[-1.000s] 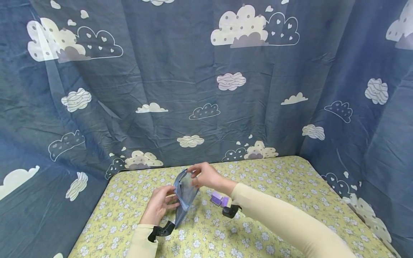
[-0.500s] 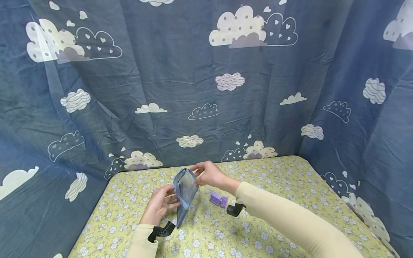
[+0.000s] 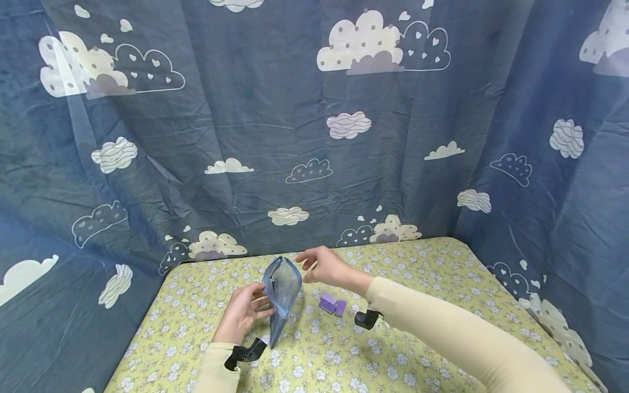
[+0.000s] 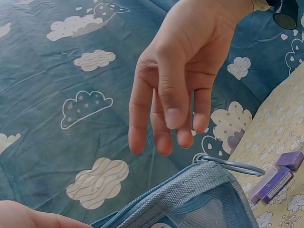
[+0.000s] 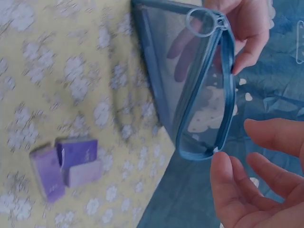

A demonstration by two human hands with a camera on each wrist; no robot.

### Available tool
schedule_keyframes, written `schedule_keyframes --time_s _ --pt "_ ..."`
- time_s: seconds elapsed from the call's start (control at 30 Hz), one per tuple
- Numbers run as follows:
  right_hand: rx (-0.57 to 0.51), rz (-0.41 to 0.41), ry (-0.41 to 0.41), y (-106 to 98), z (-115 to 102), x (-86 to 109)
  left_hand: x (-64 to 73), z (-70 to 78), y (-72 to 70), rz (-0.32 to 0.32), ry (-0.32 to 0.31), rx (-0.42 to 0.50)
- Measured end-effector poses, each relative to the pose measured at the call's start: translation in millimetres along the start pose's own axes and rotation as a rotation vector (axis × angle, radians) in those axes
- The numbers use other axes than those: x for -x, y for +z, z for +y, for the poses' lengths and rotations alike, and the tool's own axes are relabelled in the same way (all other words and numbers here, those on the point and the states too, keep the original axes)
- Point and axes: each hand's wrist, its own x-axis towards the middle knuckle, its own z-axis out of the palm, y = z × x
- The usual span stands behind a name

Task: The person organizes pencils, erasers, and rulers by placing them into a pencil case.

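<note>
A blue mesh zip pouch (image 3: 290, 286) stands tilted above the table, its zipped mouth gaping. My left hand (image 3: 245, 311) grips its left side, with thumb by the rim and fingers behind the see-through wall in the right wrist view. A ring pull (image 5: 200, 22) hangs at that end of the zipper. My right hand (image 3: 326, 267) hovers just right of the mouth, holding nothing, fingers loosely bent and spread from the thumb. In the left wrist view a gap shows between its fingertips and the pouch (image 4: 190, 204). Something slim and dark lies inside the pouch, too small to identify.
Several small purple and lavender blocks (image 3: 328, 303) lie close together on the flowered yellow tablecloth (image 3: 403, 327), right of the pouch. A blue cloud-print curtain (image 3: 255, 120) rises behind the table and along both sides.
My right hand has drawn out of the pouch's mouth, let go of its rim and shifted right. The mouth has spread wider. My left hand keeps its grip.
</note>
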Motion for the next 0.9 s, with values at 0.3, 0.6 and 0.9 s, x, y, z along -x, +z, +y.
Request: schedule_keyframes --time_s 0.3,0.6,0.9 --pt "0.082 -0.002 -0.040 -3 12 4.4 2.5 -0.1 -1.2 0.004 -0.004 0.016" --pt "0.123 -0.019 -0.050 -5 32 8.7 2.7 -1.2 -1.0 -0.001 -0.007 0.023" --pt "0.106 -0.036 -0.041 -4 53 13.0 1.8 -1.2 -0.7 -0.015 -0.009 0.046"
